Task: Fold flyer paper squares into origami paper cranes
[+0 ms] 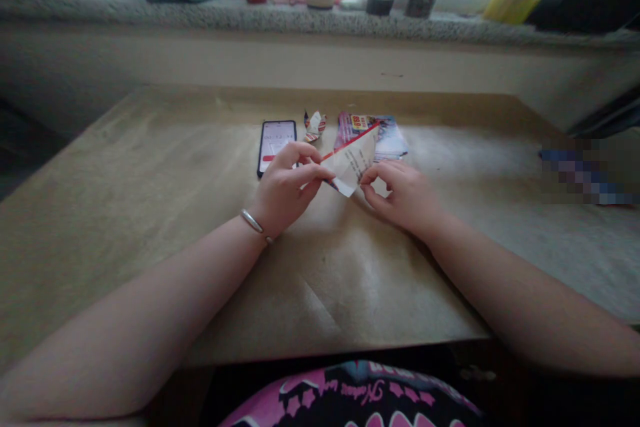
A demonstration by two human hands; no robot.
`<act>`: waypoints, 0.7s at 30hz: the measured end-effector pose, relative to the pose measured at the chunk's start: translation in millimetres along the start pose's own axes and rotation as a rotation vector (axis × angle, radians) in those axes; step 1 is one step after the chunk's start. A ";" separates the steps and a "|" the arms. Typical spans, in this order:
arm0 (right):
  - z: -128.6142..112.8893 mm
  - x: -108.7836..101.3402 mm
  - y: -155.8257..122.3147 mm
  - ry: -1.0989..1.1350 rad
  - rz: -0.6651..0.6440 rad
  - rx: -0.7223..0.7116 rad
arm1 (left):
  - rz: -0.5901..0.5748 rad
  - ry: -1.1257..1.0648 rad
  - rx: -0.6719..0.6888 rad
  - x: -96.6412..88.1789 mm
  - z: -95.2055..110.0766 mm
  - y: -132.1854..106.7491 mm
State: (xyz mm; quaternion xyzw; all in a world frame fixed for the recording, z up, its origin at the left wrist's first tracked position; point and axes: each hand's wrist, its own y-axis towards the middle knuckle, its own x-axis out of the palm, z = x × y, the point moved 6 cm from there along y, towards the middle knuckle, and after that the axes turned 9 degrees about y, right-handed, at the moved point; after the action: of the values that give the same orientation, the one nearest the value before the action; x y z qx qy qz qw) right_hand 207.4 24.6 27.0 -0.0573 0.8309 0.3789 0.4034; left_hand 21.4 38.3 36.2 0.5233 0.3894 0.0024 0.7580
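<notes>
A folded piece of white paper with small print and a red edge is held just above the table between both hands. My left hand, with a silver bangle at the wrist, pinches its left corner with thumb and fingers. My right hand pinches its lower right edge. Just behind the paper lies a stack of colourful printed leaflets. A small folded paper figure sits next to a phone with its screen lit.
Brown paper covers the table. Behind it runs a stone window ledge with jars, a bottle and a green pouch. A blurred patch lies at the right edge of the table.
</notes>
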 end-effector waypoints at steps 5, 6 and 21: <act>8.7 7.5 -0.6 0.032 -0.077 0.118 | -0.013 0.122 0.010 -1.7 1.5 0.3; 10.7 9.3 -0.6 0.057 -0.092 0.143 | -0.019 0.163 0.026 -2.3 2.4 0.9; 9.2 -5.2 1.2 0.059 0.140 0.098 | -0.204 0.294 0.234 5.6 14.5 2.2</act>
State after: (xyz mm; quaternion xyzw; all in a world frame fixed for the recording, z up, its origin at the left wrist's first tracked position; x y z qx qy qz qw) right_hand 216.2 30.5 27.9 0.0095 0.8620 0.3634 0.3534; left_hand 34.7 30.1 36.9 0.5596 0.5446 -0.0432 0.6232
